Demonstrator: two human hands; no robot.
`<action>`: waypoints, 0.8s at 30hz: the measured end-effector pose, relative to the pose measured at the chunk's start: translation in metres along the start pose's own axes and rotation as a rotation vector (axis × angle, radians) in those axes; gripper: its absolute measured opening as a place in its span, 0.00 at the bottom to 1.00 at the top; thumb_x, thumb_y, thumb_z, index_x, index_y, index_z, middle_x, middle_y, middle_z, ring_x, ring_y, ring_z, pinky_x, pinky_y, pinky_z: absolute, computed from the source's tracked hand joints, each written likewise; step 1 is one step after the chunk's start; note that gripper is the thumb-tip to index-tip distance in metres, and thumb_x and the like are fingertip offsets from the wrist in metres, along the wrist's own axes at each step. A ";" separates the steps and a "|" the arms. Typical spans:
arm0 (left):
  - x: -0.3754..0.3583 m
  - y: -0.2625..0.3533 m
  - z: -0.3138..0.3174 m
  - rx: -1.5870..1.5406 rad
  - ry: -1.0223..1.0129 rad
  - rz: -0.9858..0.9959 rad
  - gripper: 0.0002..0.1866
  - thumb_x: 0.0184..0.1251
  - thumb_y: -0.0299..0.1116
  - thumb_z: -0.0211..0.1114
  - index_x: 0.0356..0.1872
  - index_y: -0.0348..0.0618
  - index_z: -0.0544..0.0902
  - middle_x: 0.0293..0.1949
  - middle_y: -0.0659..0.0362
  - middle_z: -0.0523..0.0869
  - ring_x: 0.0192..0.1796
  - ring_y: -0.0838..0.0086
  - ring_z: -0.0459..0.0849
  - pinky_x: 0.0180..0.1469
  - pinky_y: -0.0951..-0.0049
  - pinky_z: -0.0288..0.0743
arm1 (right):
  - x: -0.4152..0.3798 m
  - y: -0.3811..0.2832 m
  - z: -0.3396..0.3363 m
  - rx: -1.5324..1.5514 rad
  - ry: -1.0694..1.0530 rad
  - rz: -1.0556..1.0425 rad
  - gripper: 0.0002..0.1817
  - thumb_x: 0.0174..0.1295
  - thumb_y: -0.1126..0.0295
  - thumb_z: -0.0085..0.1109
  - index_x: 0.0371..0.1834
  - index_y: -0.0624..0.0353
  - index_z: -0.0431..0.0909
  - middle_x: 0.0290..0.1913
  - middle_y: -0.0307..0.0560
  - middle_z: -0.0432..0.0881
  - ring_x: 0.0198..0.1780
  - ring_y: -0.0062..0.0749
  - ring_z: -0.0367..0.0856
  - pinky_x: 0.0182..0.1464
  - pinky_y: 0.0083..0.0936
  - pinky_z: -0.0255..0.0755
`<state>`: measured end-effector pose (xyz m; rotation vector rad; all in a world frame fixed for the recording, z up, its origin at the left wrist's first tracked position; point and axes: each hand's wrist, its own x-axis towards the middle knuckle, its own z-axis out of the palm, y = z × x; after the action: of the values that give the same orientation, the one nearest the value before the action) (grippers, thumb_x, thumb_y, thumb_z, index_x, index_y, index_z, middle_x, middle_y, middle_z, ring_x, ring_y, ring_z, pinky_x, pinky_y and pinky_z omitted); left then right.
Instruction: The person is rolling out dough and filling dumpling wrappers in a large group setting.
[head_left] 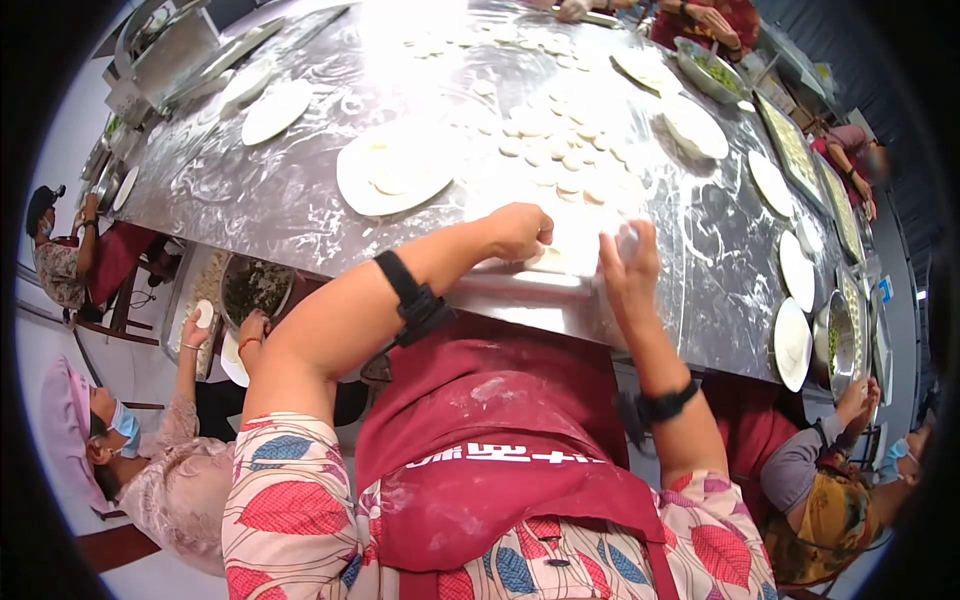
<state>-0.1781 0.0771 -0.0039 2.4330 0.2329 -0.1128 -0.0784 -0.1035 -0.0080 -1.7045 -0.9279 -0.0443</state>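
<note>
My left hand (522, 232) is closed, fingers curled down at the near edge of the floured metal table (690, 290). Its fingertips press on a small pale piece of dough (548, 262). To the right, my right hand (632, 265) is raised just above the tabletop with bent fingers around something greyish and rounded, too blurred to name. Beyond both hands lie several flat round pieces of dough (568, 150), scattered on flour. Left of these, a white plate (355, 185) holds a stack of pale wrappers (395, 178).
More white plates line the table, such as one at right (770, 185). A steel bowl with green filling (712, 72) stands at the far right. At lower left, a co-worker (150, 440) sits beside a bowl of dark filling (258, 290). Another person (830, 460) works close on the right.
</note>
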 end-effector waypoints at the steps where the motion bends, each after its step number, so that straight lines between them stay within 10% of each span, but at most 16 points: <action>1: -0.005 0.004 -0.005 -0.012 -0.010 -0.029 0.10 0.50 0.24 0.64 0.36 0.34 0.81 0.32 0.49 0.85 0.38 0.64 0.84 0.42 0.68 0.75 | -0.016 -0.003 -0.004 0.047 0.013 -0.001 0.15 0.55 0.75 0.61 0.41 0.60 0.66 0.22 0.52 0.75 0.21 0.43 0.77 0.24 0.33 0.69; 9: 0.010 -0.005 0.000 0.040 0.027 -0.023 0.13 0.61 0.38 0.58 0.36 0.36 0.81 0.32 0.46 0.83 0.35 0.57 0.81 0.41 0.64 0.73 | 0.041 0.018 0.029 -0.092 0.053 -0.062 0.15 0.55 0.75 0.62 0.41 0.59 0.66 0.24 0.57 0.76 0.23 0.51 0.77 0.25 0.36 0.70; 24: 0.002 0.006 0.004 0.015 0.033 -0.057 0.10 0.54 0.32 0.60 0.32 0.35 0.82 0.27 0.46 0.82 0.33 0.59 0.81 0.39 0.64 0.73 | 0.021 0.002 0.015 -0.085 0.040 -0.053 0.14 0.56 0.74 0.61 0.41 0.59 0.66 0.21 0.56 0.75 0.23 0.49 0.78 0.25 0.34 0.70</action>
<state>-0.1746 0.0700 -0.0032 2.4458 0.3175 -0.0999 -0.0688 -0.0793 -0.0048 -1.7513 -0.9524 -0.1546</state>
